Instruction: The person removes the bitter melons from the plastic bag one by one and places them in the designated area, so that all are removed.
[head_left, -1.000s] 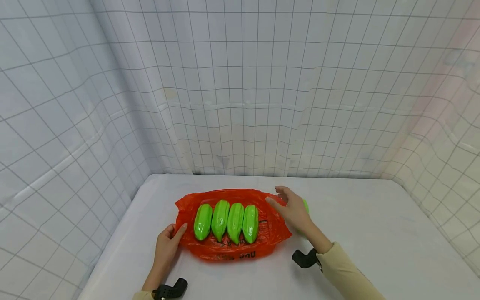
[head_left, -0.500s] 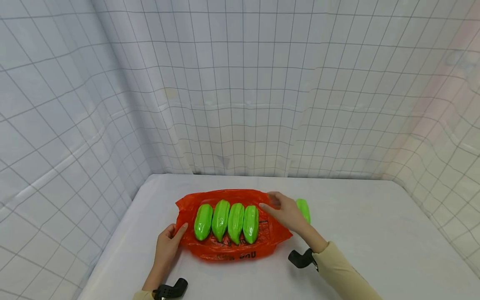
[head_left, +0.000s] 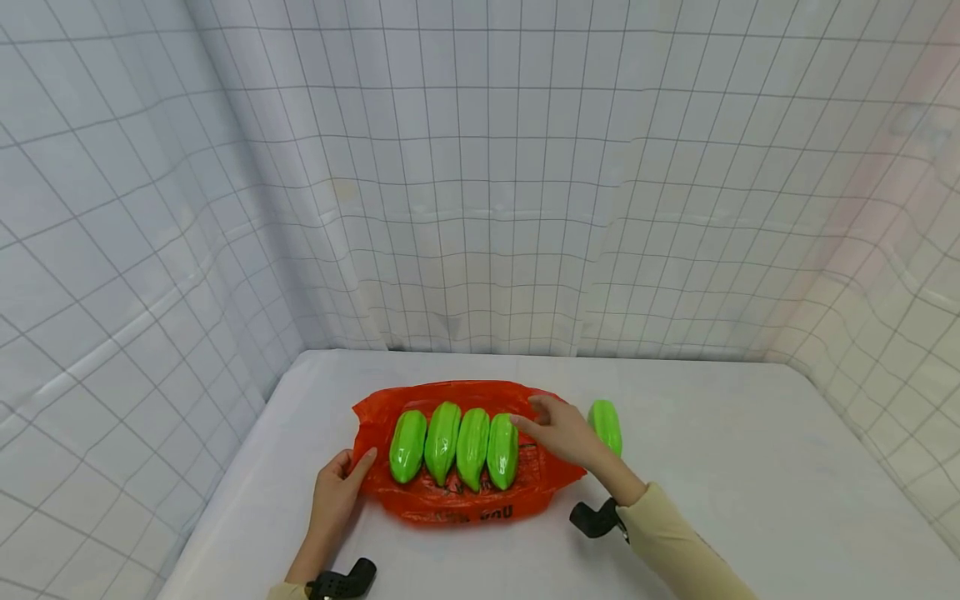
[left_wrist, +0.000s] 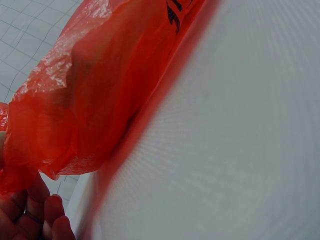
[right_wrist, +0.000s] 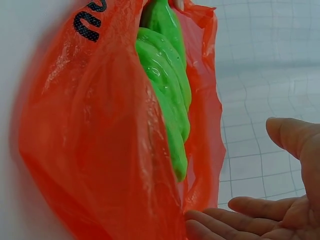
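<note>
A red plastic bag (head_left: pixel 416 508) with dark printing lies spread on the table. Several long, glossy green ribbed fruits (head_left: pixel 471 446), artificial-looking, lie side by side on it. At the bag's left edge, my left hand (head_left: pixel 333 493) pinches the film between thumb and fingers; the left wrist view shows the bag film (left_wrist: pixel 100 100) raised beside the curled fingers (left_wrist: pixel 36 200). My right hand (head_left: pixel 564 433) hovers over the bag's right part, fingers loosely extended and thumb near the rightmost fruit. In the right wrist view that hand (right_wrist: pixel 280 200) has nothing in its grasp.
Another green fruit (head_left: pixel 605 427) lies on the white table (head_left: pixel 720 467) just right of the bag, partly behind the right forearm. White grid-patterned curtains (head_left: pixel 480 208) hang behind and at both sides. A black wrist camera (head_left: pixel 594 518) sits at the right sleeve.
My right hand has moved left and slightly toward me, from near the separate fruit to over the bag's right side, uncovering that fruit. The left hand and the fruits on the bag stay put.
</note>
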